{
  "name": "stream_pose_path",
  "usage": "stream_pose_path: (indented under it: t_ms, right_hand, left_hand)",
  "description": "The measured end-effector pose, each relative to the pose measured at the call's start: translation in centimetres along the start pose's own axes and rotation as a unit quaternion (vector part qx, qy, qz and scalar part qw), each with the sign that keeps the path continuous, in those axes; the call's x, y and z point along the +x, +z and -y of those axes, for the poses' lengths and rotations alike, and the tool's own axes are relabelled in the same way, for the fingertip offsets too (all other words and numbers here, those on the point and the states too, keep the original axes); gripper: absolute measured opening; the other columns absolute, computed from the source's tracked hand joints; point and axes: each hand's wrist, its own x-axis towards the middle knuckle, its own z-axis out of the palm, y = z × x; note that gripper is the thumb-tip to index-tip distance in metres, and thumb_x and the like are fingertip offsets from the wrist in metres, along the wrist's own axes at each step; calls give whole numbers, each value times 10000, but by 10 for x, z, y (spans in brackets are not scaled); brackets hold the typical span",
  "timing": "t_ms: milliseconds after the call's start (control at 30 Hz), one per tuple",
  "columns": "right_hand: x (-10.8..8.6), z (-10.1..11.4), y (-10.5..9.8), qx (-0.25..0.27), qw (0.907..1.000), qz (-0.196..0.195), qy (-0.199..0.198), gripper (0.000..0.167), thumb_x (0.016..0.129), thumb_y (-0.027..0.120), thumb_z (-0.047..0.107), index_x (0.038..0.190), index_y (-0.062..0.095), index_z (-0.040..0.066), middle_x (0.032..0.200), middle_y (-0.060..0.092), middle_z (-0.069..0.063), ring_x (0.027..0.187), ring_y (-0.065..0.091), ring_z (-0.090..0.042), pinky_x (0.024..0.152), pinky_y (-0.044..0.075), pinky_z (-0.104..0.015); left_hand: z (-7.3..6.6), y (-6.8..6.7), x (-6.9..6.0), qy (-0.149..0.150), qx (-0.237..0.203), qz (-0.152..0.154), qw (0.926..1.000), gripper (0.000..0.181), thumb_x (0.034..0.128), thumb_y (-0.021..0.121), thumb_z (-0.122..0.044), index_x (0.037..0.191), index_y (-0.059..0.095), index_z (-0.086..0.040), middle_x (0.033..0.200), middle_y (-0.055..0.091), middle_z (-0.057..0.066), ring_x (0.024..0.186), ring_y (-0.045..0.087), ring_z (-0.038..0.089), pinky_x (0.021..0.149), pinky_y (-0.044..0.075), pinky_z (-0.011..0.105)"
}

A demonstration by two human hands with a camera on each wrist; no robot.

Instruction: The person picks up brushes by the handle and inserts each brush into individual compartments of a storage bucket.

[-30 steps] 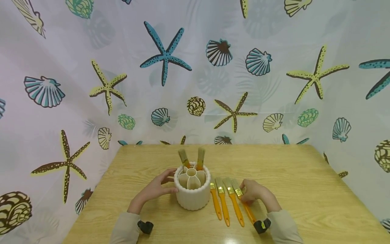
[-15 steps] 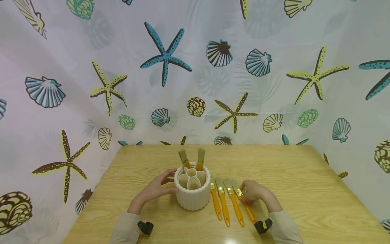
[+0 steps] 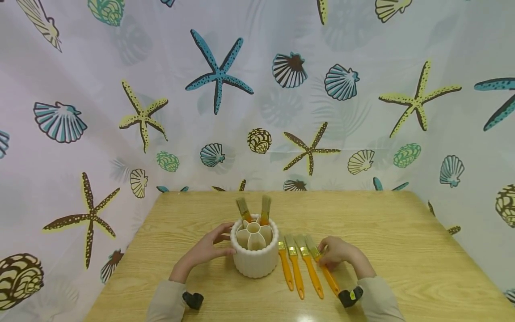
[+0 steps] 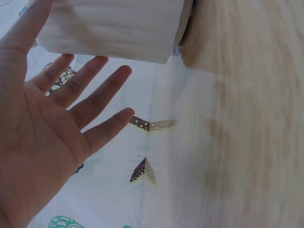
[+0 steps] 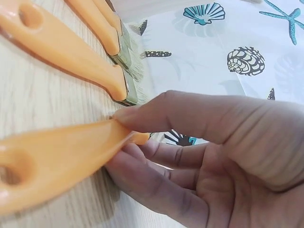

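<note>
A white round holder with petal-shaped compartments stands on the table. Two paintbrushes are in its rear compartments, bristles up. My left hand touches the holder's left side, its fingers spread and fairly straight; the left wrist view shows the fingertips at the holder wall. To the right of the holder, several orange-handled paintbrushes lie in a row, bristles away from me. My right hand pinches the rightmost paintbrush between thumb and fingers near the top of its handle, as the right wrist view shows.
The wooden table reaches back to a white curtain printed with starfish and shells, which also runs along both sides. Closest to the holder lies one paintbrush, with others beside it.
The right wrist and sleeve have shifted slightly to the right, while the fingers stay at the rightmost paintbrush. The left hand and the holder look the same.
</note>
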Motion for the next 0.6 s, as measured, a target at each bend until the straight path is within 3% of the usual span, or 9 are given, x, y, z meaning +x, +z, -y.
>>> stream_pose_path:
  t_ms: [333,600]
  right_hand:
    - [0,-3,-8,97,9996,29,-271,319,736,705,7,1001,535,-41,719,597,-81,551,601,-178,535,536,-335]
    - [-2,1,-11,276,9988,-108,-387,324,763,691,-3,1030,516,-63,769,595,-108,578,615,-196,553,549,-357]
  left_hand:
    - [-2,2,-1,7,41,-25,10000,727,786,735,-353,1398,343,-340,1408,406,-1,1227,474,300,961,410,543]
    - [-3,2,0,19,49,41,10000,751,784,736,-359,1409,320,-346,1414,394,3,1227,473,299,937,446,497]
